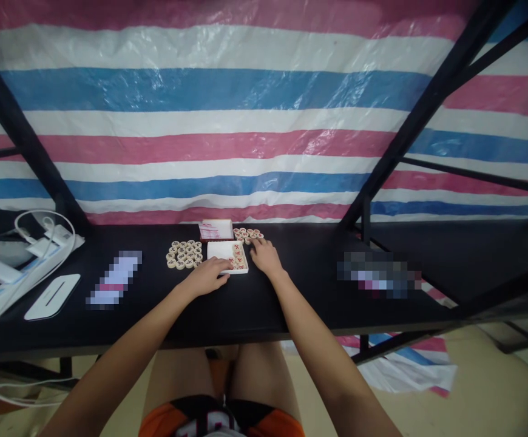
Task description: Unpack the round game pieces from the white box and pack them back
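A small white box [222, 250] lies on the black table [291, 297] and holds a few round wooden chess pieces with red marks at its right end. My left hand [209, 276] rests against the box's front left edge, fingers curled on its rim. My right hand [264, 254] lies just right of the box, its fingers reaching to a group of red-marked pieces [247, 234] behind it. A cluster of several pale round pieces [184, 254] sits left of the box.
A small pink-and-white lid or box [216, 230] stands behind the white box. White cables and chargers [27, 255] and a flat white device [52, 296] lie at the table's left. Black frame bars [409, 121] rise at both sides; a striped tarp hangs behind.
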`<action>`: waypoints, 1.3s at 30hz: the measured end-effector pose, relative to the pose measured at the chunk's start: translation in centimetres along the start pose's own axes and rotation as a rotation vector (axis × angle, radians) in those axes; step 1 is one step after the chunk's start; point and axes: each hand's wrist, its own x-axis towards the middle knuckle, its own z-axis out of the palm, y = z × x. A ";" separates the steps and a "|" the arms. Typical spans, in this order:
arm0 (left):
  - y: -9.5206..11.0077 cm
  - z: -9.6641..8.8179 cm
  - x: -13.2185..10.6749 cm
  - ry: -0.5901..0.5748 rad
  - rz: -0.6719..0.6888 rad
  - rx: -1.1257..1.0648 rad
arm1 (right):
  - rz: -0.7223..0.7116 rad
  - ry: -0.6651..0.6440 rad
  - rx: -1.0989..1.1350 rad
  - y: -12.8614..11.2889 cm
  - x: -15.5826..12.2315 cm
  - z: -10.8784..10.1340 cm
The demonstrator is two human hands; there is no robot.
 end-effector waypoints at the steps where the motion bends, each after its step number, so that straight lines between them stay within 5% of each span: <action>1: 0.0 0.0 0.0 0.001 0.002 0.000 | 0.001 0.008 0.000 -0.1 0.0 -0.1; 8: 0.4 -0.6 0.0 0.008 0.004 -0.024 | -0.064 0.003 0.046 -1.1 0.3 -0.4; 17: 0.2 -0.5 0.0 -0.004 -0.005 -0.026 | 0.075 0.033 0.060 -1.5 -0.1 -1.0; 23: 0.2 -0.4 0.0 -0.002 0.000 -0.022 | -0.081 -0.017 0.084 -1.7 -0.1 -0.6; 30: 0.2 -0.4 0.0 -0.014 -0.005 -0.022 | 0.099 0.054 0.109 -1.3 0.0 -0.4; 35: 0.2 -0.4 0.1 -0.017 0.002 -0.024 | -0.144 0.200 0.348 -1.9 0.2 -0.3; 39: 0.4 -0.6 0.0 -0.019 -0.009 -0.037 | -0.346 0.162 0.414 -3.5 0.2 0.0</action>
